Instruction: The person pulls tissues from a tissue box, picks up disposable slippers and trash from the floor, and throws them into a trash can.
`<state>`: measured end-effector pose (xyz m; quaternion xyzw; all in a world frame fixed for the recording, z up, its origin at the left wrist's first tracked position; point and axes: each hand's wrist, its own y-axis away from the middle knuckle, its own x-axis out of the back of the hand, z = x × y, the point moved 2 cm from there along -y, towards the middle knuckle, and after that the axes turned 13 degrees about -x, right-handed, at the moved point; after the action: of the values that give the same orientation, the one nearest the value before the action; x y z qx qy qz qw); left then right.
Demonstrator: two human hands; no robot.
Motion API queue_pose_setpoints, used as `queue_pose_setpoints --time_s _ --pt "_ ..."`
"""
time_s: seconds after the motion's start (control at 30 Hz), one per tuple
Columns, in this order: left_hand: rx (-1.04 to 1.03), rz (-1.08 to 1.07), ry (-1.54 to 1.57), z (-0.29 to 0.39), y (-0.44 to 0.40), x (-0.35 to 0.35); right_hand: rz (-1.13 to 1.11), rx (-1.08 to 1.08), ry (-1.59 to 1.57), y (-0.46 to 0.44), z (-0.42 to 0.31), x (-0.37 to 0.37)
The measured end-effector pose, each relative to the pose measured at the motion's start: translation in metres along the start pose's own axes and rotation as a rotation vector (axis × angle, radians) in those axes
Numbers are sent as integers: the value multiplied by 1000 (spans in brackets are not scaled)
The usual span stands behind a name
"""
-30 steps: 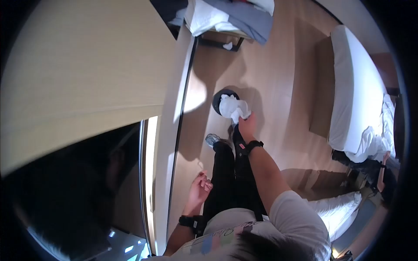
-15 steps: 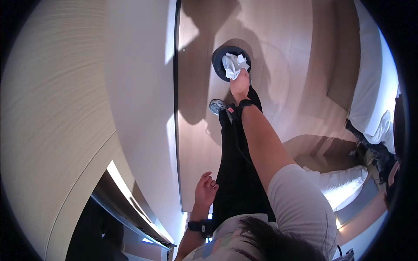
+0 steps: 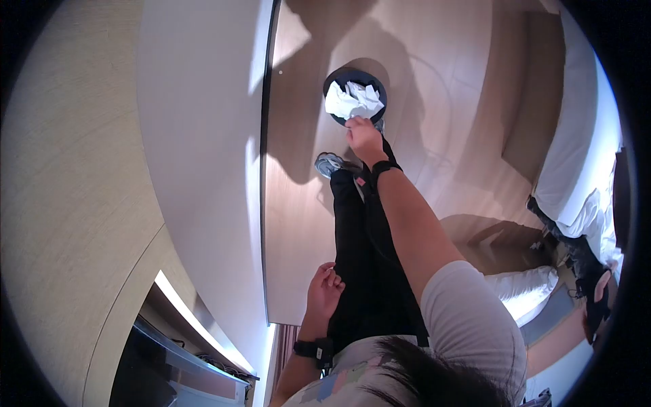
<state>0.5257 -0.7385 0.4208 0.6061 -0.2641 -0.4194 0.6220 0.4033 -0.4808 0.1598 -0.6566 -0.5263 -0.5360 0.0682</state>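
A round dark waste bin (image 3: 328, 87) stands on the floor in front of my feet, with crumpled white paper (image 3: 354, 102) at its mouth. My right hand (image 3: 365, 138) reaches down to the near rim, its fingers pinched on the paper's near edge; the fingertips are partly hidden. My left hand (image 3: 325, 293) hangs beside my left thigh, over the black trousers (image 3: 352, 251). Its fingers are loosely bent and somewhat apart, and I see nothing in it.
A white wall panel (image 3: 203, 149) runs along the left, with a lit shelf recess (image 3: 196, 325) low down. To the right are a bed with white bedding (image 3: 576, 129) and a white pillow (image 3: 525, 292). My grey shoe (image 3: 328, 164) is close to the bin.
My right hand has drawn back slightly from the bin toward me. The white paper now looks larger and more spread out, reaching further left across the bin's mouth. My left hand has barely moved.
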Motion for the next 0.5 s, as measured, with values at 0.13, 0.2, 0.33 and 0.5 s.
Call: queue_pose_setpoints --time_s 0.13,0.2,0.33,0.5 --pt "-17 6 8 -7 -6 3 154 568 435 -19 -12 -12" --pt "-17 12 22 -15 -10 2 137 555 620 -40 -13 -22" --pt "-7 46 29 -31 -16 10 -26 420 875 -62 -7 -40" --pt "-29 62 15 -34 -7 0 -7 564 750 -62 7 -34"
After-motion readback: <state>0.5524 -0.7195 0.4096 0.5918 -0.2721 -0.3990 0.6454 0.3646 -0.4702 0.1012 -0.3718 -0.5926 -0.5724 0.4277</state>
